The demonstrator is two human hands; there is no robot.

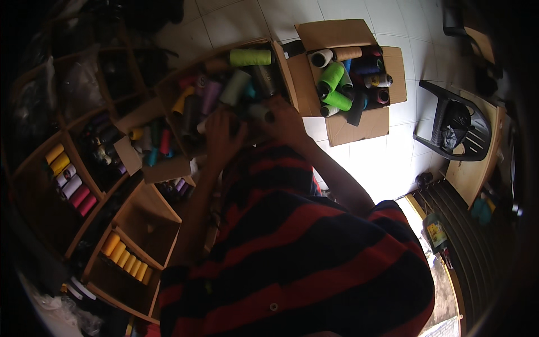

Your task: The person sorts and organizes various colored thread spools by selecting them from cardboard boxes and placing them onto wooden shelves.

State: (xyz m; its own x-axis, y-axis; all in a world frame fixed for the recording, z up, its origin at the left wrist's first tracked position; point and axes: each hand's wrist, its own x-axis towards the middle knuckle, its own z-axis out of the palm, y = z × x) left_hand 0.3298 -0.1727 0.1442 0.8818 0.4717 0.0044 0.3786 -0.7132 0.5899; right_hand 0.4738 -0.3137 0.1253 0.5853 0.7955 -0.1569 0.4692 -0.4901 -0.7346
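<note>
Cartons (pixel 287 78) hold thread spools (pixel 250 57); left hand (pixel 224 135), right hand (pixel 286 121) at 1, fingers' grip unclear.

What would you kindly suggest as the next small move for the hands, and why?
Perhaps the right hand should secure the pale spool at its fingers before lifting: that spool lies nearest it, other spools crowd the open box, and dim light hides how firm any grip is.
</note>
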